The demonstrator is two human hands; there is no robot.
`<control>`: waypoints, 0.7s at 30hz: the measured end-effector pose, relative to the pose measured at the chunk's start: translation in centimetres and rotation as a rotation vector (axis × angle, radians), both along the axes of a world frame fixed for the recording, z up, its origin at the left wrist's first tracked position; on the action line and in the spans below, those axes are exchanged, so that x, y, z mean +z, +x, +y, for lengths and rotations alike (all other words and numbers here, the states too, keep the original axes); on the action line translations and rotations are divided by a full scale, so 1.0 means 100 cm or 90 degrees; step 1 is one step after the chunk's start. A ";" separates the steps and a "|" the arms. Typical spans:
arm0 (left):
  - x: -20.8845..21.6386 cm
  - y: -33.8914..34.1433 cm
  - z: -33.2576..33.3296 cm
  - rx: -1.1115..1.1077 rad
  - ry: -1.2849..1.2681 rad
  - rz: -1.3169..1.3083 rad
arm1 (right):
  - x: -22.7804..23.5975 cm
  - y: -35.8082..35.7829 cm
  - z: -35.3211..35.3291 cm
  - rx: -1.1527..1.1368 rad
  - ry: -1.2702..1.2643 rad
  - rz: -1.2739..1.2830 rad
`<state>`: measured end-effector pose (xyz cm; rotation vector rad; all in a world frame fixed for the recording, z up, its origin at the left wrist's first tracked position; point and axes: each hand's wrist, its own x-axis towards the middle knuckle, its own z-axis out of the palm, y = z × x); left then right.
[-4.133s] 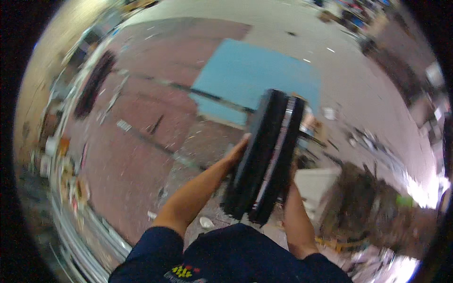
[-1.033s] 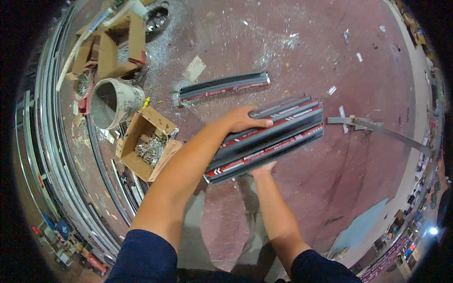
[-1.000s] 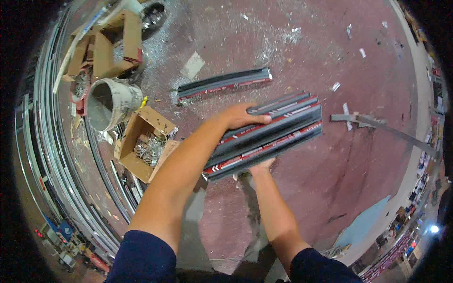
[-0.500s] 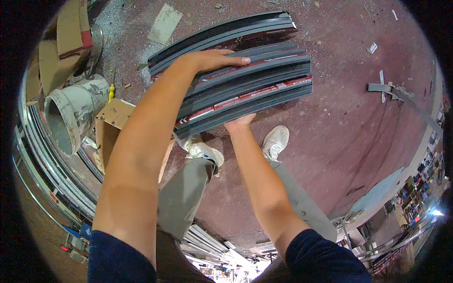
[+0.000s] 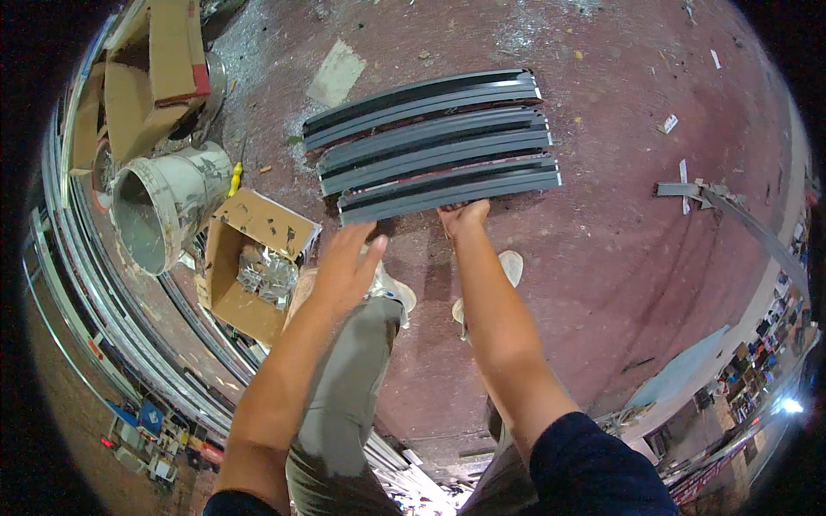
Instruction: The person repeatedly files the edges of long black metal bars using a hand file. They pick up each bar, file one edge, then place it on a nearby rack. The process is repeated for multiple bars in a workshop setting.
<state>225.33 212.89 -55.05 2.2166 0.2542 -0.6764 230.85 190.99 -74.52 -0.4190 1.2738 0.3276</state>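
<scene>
Three long grey channel profiles, a far profile (image 5: 422,105), a middle profile (image 5: 439,146) and a near profile (image 5: 452,185), lie roughly parallel across the floor ahead of me. Dark grooves run along them, and reddish printed strips show in part between them. My right hand (image 5: 465,218) is at the near profile's front edge, palm upward, its fingers curled under the edge and partly hidden. Close to the left end of that same profile is my left hand (image 5: 348,265), thumb apart from the fingers. Its fingertips meet the profile's edge; whether they press on it is unclear.
An open cardboard box (image 5: 225,267) holding small metallic pieces stands left of my feet. Beyond it are a stained bucket (image 5: 142,215), a yellow-handled tool (image 5: 235,179) and a larger carton (image 5: 163,69). Long metal profiles (image 5: 112,301) line the left; a grey strip (image 5: 748,219) lies right.
The near profiles have gone from a bunched, tilted hold to lying spread beside the far one. My left hand has drawn back from over them to the near edge; my right hand stays under the edge.
</scene>
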 end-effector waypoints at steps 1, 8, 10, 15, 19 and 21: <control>0.007 -0.021 -0.001 0.025 -0.012 0.018 | 0.003 -0.003 -0.002 0.005 -0.009 -0.008; 0.025 -0.110 -0.003 0.060 -0.058 0.308 | 0.015 -0.024 -0.055 0.369 0.008 -0.051; 0.046 -0.113 -0.004 0.062 -0.042 0.317 | 0.041 -0.025 -0.053 0.445 -0.019 -0.016; 0.110 -0.145 -0.008 0.103 -0.054 0.342 | 0.141 -0.072 -0.079 0.994 -0.095 -0.021; 0.186 -0.191 0.007 0.097 -0.060 0.344 | 0.315 -0.101 -0.095 1.540 -0.105 -0.057; 0.229 -0.216 0.016 0.143 -0.097 0.411 | 0.358 -0.127 -0.127 1.599 -0.133 -0.078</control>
